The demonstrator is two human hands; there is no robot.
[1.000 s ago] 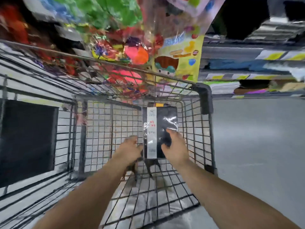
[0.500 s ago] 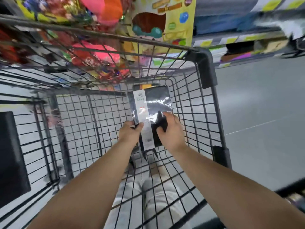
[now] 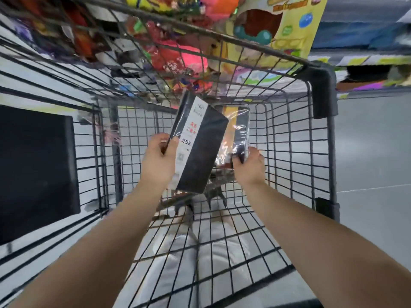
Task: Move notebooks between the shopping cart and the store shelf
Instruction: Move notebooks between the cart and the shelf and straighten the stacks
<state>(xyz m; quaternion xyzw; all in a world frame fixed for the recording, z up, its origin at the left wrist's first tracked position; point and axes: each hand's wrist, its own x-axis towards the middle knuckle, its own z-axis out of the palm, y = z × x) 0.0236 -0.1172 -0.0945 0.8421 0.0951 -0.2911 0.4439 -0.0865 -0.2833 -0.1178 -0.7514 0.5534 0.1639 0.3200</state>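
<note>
Two notebooks are in play, both inside the wire shopping cart [image 3: 320, 152]. Left hand [image 3: 159, 161] has a clenched grip on the front notebook [image 3: 200, 147], black cover with a white label strip reading 25K, shrink-wrapped; thumb on the front near the left edge, fingers behind. It is lifted clear of the cart floor and tilted, top leaning left. Right hand [image 3: 250, 166] grips the second notebook [image 3: 239, 132] at its lower right corner; this one is also wrapped, dark with a yellow strip at the top, and stands more upright just behind and to the right of the first one. Cannot tell if its bottom edge rests on the cart mesh, the front notebook hides that part.

Step in hand, my read: picking notebooks out of the cart, one per hand, ahead of carrying them to the store shelf [image 3: 367, 61], which shows at upper right beyond the cart rim with yellow price strips. Toy packaging [image 3: 178, 54] hangs past the cart's far side, not part of the job.

Next move calls for: lift both notebooks up over the cart rim without snagging the wrap on the wires, turn right toward the shelf, then find a free slot. Plastic wrap looks slick, so firm pinch needed. Shelf contents are blurred, cannot tell where notebooks belong there.
</note>
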